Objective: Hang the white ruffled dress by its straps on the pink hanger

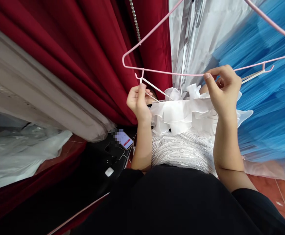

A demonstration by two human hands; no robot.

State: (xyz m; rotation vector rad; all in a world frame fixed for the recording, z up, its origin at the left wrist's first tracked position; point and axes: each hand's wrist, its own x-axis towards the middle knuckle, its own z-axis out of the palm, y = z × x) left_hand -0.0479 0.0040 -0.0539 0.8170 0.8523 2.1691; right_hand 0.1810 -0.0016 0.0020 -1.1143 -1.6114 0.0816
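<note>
A pink clothes hanger [165,72] is held up in front of me, its top cut off by the frame's upper edge. My right hand [223,86] pinches its bottom bar right of the middle. White straps loop over the small hooks at both ends of that bar. With thumb and fingers, my left hand [140,99] grips the white strap [154,87] just under the left hook. Below hangs a white dress [184,150] with ruffles along its top edge and a glittering, sequin-like body. Its lower part is hidden behind my body.
Dark red curtains [103,52] hang at the left, with a beaded chain [135,19] before them. Blue tulle [270,98] fills the right side. On a black surface lie a lit phone [124,139], a cable and a small white case [109,172].
</note>
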